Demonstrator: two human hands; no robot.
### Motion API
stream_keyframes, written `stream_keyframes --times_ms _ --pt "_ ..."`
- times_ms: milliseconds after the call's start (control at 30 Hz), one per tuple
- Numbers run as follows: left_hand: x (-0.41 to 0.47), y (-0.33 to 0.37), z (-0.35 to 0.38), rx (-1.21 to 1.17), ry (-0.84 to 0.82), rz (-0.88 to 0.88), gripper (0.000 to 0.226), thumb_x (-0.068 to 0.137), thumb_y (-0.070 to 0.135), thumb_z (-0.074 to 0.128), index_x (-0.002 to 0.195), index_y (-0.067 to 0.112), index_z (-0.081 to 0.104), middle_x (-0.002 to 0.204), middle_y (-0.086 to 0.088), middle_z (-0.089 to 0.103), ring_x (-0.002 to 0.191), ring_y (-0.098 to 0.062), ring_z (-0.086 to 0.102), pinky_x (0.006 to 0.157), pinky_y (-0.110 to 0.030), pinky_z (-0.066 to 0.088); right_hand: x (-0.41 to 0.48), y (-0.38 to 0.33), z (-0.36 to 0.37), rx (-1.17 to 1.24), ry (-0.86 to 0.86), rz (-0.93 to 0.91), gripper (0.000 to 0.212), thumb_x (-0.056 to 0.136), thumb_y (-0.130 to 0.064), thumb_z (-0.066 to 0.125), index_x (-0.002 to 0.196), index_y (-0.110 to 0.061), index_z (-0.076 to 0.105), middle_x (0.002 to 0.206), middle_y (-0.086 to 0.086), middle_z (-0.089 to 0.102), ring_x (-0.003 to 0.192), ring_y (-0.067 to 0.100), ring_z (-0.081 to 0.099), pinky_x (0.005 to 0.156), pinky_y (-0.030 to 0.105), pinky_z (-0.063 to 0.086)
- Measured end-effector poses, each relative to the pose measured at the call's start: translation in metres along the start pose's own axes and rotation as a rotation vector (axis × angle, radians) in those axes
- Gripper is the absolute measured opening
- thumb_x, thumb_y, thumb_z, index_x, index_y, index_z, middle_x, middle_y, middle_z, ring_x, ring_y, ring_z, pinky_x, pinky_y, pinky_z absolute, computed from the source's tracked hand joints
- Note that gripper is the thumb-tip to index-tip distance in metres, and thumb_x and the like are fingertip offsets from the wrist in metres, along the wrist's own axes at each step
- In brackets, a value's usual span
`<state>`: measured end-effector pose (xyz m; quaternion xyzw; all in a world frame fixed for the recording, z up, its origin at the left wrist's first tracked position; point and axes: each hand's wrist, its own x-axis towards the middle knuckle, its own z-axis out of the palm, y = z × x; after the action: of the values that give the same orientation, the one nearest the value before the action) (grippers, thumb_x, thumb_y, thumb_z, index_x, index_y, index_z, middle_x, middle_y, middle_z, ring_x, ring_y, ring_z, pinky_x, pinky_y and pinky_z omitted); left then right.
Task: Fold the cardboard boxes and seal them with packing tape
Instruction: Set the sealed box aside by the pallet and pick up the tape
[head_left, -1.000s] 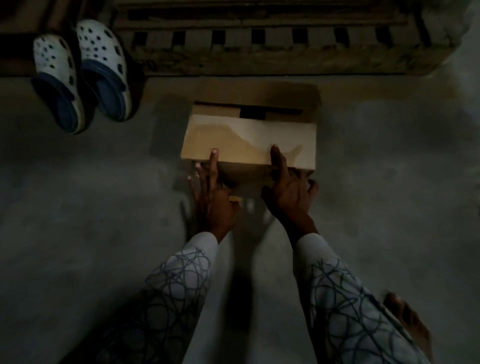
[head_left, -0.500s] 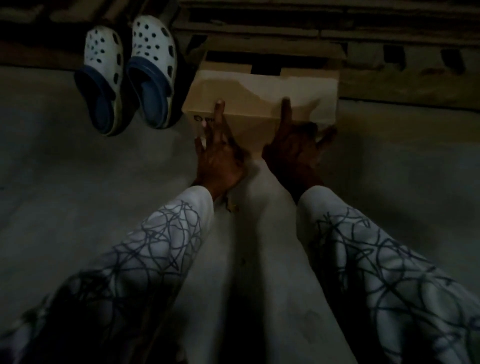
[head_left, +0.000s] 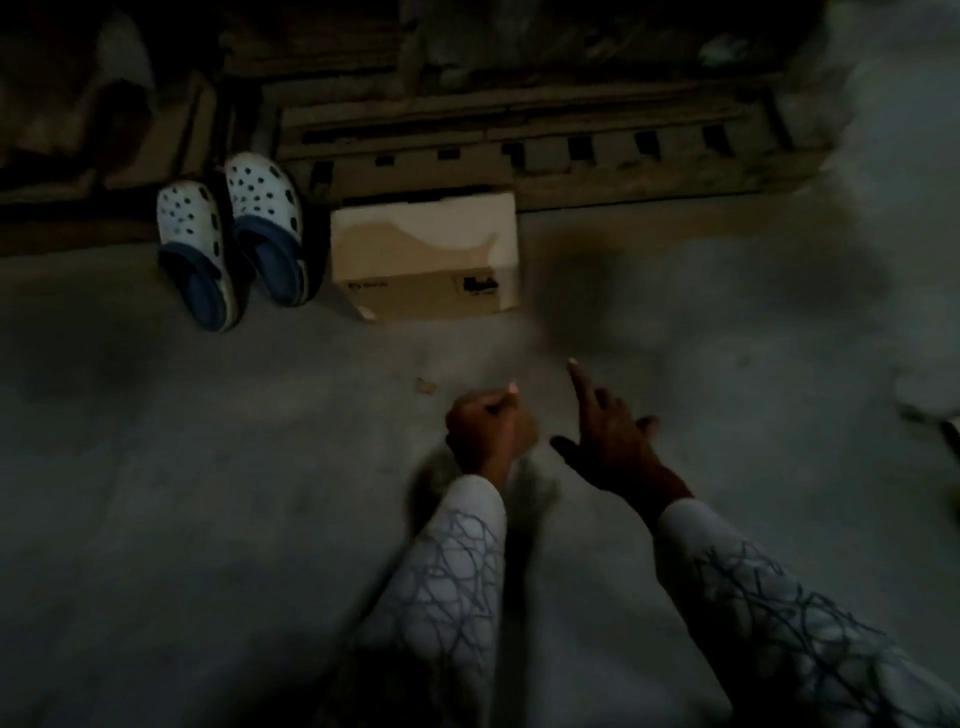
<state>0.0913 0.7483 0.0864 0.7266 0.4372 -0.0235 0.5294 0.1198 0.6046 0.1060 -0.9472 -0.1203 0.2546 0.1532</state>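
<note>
Hovering off box (head_left: 426, 260) | left hand (head_left: 491, 431) grip fisted, empty | right hand (head_left: 613, 447) grip loose, blurred

2 white sleeves (head_left: 447, 571) bear dark tangled lines.

- A closed tan cardboard box (head_left: 423, 260) is sitting on the grey concrete floor (head_left: 182, 467), just beside white-and-blue perforated clogs (head_left: 231, 239).
- The left hand (head_left: 488, 431) is hovering fisted, and the right hand (head_left: 613, 441) is extending its index finger; both are apart from the box.

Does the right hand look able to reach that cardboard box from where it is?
Probably yes: only bare floor lies between the right hand and the cardboard box; the clogs sit on its far side.
</note>
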Motion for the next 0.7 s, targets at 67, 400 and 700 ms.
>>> stream_keyframes --times_ms 67,400,700 --pt "-0.062 0.015 -0.008 0.022 -0.125 0.049 0.029 0.086 0.044 0.071 0.097 0.018 0.079 0.089 0.0 0.076 0.085 -0.018 0.069 0.077 -0.023 0.051 -0.053 0.013 -0.021 0.014 0.013 0.065 0.098 0.092 -0.051 0.059 0.157 -0.03 -0.011 0.142 0.009 0.039 0.128 0.03 0.041 0.094 0.049 0.033" --pt "-0.293 0.069 -0.095 0.185 -0.291 0.601 0.026 0.088 0.048 0.067 0.102 0.029 0.079 0.099 0.005 0.076 0.094 -0.011 0.069 0.086 -0.025 0.054 -0.293 0.027 -0.134 0.199 0.265 -0.052 0.082 0.09 -0.037 0.066 0.154 -0.038 0.017 0.14 0.001 0.051 0.125 0.027 0.051 0.098 0.053 0.041" --pt "-0.438 0.012 -0.123 0.235 -0.447 0.998 0.026 0.086 0.043 0.072 0.108 0.03 0.076 0.105 0.009 0.073 0.097 0.008 0.066 0.085 -0.018 0.056 -0.475 0.065 -0.098 0.583 0.289 -0.212 0.059 0.093 -0.012 0.054 0.147 -0.03 0.039 0.112 0.004 0.07 0.101 0.022 0.067 0.087 0.037 0.053"
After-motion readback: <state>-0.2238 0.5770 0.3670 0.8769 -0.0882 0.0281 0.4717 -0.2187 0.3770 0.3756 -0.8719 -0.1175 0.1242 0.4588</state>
